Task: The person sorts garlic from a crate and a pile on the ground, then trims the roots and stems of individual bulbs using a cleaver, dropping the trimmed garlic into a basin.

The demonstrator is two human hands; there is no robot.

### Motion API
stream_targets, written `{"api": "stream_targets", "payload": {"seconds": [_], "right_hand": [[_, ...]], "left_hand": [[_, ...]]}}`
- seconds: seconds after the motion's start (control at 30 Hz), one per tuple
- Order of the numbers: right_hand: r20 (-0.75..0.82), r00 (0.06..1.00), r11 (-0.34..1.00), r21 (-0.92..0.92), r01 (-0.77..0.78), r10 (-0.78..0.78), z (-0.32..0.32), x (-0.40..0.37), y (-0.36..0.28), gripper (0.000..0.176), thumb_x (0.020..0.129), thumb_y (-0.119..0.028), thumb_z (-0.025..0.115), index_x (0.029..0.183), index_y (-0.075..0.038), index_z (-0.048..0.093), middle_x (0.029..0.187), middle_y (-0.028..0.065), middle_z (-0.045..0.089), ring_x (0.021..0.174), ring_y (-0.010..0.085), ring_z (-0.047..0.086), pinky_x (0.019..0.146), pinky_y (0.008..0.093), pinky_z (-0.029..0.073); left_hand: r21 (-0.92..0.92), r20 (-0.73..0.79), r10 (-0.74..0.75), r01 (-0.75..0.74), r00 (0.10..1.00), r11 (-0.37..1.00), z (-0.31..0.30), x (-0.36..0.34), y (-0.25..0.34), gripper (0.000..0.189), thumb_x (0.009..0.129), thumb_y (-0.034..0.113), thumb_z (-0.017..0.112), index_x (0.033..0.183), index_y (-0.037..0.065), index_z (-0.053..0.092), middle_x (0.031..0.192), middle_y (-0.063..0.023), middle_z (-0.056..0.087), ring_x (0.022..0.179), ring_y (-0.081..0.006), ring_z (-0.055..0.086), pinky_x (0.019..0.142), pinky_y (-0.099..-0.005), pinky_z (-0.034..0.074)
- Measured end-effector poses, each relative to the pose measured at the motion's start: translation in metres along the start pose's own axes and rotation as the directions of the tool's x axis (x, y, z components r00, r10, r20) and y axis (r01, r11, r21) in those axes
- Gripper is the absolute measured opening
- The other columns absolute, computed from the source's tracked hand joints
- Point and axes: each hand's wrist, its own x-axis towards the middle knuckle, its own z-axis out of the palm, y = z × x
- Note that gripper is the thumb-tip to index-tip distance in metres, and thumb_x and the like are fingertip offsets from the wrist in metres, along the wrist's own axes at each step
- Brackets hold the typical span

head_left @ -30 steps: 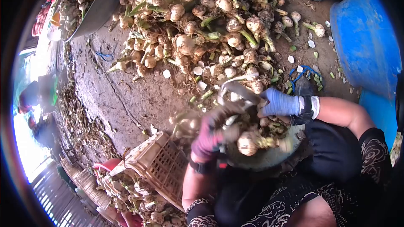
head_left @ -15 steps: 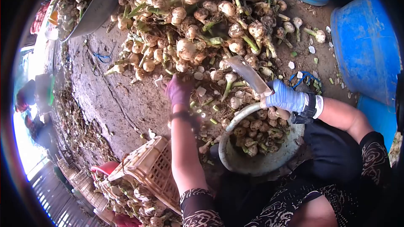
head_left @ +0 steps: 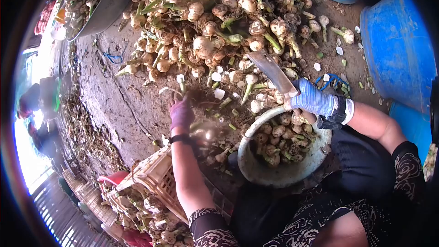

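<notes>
My right hand (head_left: 313, 101), in a blue glove, grips a broad knife (head_left: 272, 71) whose blade points up-left over the edge of a garlic pile (head_left: 206, 27). It rests above the rim of a grey bowl (head_left: 256, 169) holding trimmed garlic bulbs (head_left: 279, 135). My left hand (head_left: 181, 114), in a purple glove, is low on the ground at the pile's near edge. It looks closed on a garlic bulb (head_left: 200, 98) with roots, which is blurred by motion.
A pale plastic crate (head_left: 153, 174) with garlic stands by my left arm. Blue barrels (head_left: 398, 45) line the right side. A metal basin (head_left: 109, 4) of garlic sits at the top left. Another person (head_left: 32, 105) crouches at the far left. Peels litter the dirt floor.
My left hand went from the bowl out to the pile, then drew back towards me with a bulb. My right hand and the knife stayed above the bowl.
</notes>
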Motion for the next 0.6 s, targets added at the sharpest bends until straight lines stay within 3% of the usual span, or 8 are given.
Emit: {"api": "stream_targets", "payload": {"seconds": [0.2,0.33,0.37,0.4,0.43,0.5,0.53,0.6], "right_hand": [[-0.037,0.999,1.000,0.000,0.012,-0.012,-0.007,-0.006,0.001,0.021,0.076,-0.014,0.069,0.084,0.001,0.057,0.066,0.0014,0.057,0.049,0.0088,0.053,0.045,0.0233,0.042],[-0.042,0.998,0.999,-0.027,0.035,-0.036,-0.012,-0.003,0.009,0.023,0.076,-0.015,0.068,0.087,0.002,0.057,0.066,0.0011,0.057,0.049,0.0084,0.053,0.045,0.0227,0.042],[-0.038,0.998,0.995,-0.088,0.046,-0.050,-0.011,-0.005,0.004,0.022,0.076,-0.016,0.068,0.086,0.002,0.058,0.065,0.0023,0.057,0.051,0.0094,0.054,0.046,0.0244,0.043],[-0.033,0.997,0.987,-0.147,0.060,-0.065,-0.009,-0.006,0.000,0.022,0.075,-0.017,0.067,0.085,0.001,0.058,0.063,0.0036,0.057,0.053,0.0104,0.055,0.048,0.0262,0.044],[-0.028,0.997,0.988,-0.140,0.063,-0.067,-0.007,-0.007,-0.005,0.022,0.075,-0.017,0.067,0.085,0.001,0.058,0.063,0.0036,0.057,0.053,0.0104,0.055,0.048,0.0262,0.044],[0.034,0.968,0.764,-0.607,0.219,-0.250,-0.001,-0.008,-0.015,0.023,0.073,-0.020,0.068,0.083,-0.001,0.059,0.063,0.0090,0.058,0.057,0.0172,0.058,0.053,0.0317,0.046],[0.034,0.945,0.710,-0.651,0.269,-0.327,0.006,-0.009,-0.017,0.024,0.070,-0.024,0.068,0.080,-0.004,0.060,0.066,0.0130,0.057,0.061,0.0270,0.060,0.058,0.0381,0.047],[0.165,0.847,0.447,-0.789,0.420,-0.505,0.013,-0.007,-0.019,0.022,0.068,-0.025,0.068,0.078,-0.006,0.060,0.067,0.0129,0.057,0.064,0.0328,0.059,0.058,0.0414,0.046]], "left_hand": [[0.140,0.227,-0.356,0.331,0.907,0.933,0.003,-0.007,-0.014,0.059,0.074,0.020,0.066,0.130,0.023,0.049,0.125,-0.0241,0.052,0.120,-0.0414,0.046,0.100,-0.0456,0.037],[0.253,0.110,-0.466,0.429,0.878,0.867,-0.031,-0.018,0.007,0.033,0.079,0.045,0.062,0.102,0.021,0.064,0.108,-0.0189,0.061,0.110,-0.0382,0.051,0.095,-0.0462,0.037],[0.359,-0.275,-0.212,0.304,0.938,0.882,-0.032,-0.030,0.012,0.030,0.078,0.044,0.066,0.089,0.017,0.065,0.090,-0.0114,0.065,0.097,-0.0299,0.058,0.087,-0.0419,0.044],[0.366,-0.275,-0.211,0.305,0.938,0.879,-0.032,-0.031,0.016,0.030,0.078,0.044,0.066,0.089,0.017,0.065,0.090,-0.0114,0.065,0.097,-0.0299,0.058,0.087,-0.0419,0.044],[-0.174,-0.153,-0.360,0.333,0.920,0.927,-0.032,-0.033,0.020,0.022,0.076,0.028,0.070,0.090,0.012,0.065,0.090,-0.0095,0.066,0.090,-0.0239,0.060,0.081,-0.0372,0.047],[-0.907,0.136,-0.391,0.274,0.910,0.320,-0.051,-0.039,0.049,0.023,0.072,0.008,0.076,0.092,0.005,0.063,0.089,-0.0051,0.065,0.081,-0.0144,0.061,0.074,-0.0290,0.051],[-0.974,0.222,-0.317,0.196,0.922,-0.110,-0.070,-0.043,0.074,0.026,0.071,0.004,0.077,0.092,0.003,0.062,0.088,-0.0025,0.064,0.078,-0.0109,0.060,0.072,-0.0254,0.051],[-0.986,0.160,-0.249,0.144,0.955,-0.080,-0.087,-0.049,0.111,0.030,0.078,0.023,0.072,0.099,0.007,0.057,0.084,-0.0032,0.063,0.072,-0.0092,0.059,0.072,-0.0229,0.054]]}}
